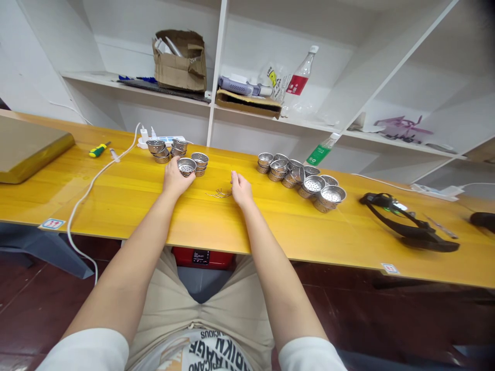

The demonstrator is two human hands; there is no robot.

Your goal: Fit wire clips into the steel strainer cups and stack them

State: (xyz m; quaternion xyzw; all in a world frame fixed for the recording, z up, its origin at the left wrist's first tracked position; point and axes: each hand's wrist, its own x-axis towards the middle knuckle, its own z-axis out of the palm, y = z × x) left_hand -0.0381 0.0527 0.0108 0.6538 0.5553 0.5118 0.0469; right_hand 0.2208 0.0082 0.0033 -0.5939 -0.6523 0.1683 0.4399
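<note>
My left hand (175, 179) has its thumb and fingers around the rim of a small perforated metal strainer cup (187, 165). Beside it, further left, stand stacks of similar strainer cups (158, 149), and another stack (200, 162) is just to its right. My right hand (241, 188) is closed in a pinch above the tabletop; whatever is between its fingertips is too small to make out. Close to its left lie several thin bent metal wires (219, 194). More stacked strainer cups (311, 184) form a cluster to the right of my right hand.
On the yellow table (201, 226) are a screwdriver (99, 150), a white cable (94, 186) hanging over the front edge, a power strip (166, 140), a green-labelled bottle (322, 150) and a black headset (410, 221). White shelves behind hold a cardboard box (181, 72) and a red-labelled bottle (299, 80).
</note>
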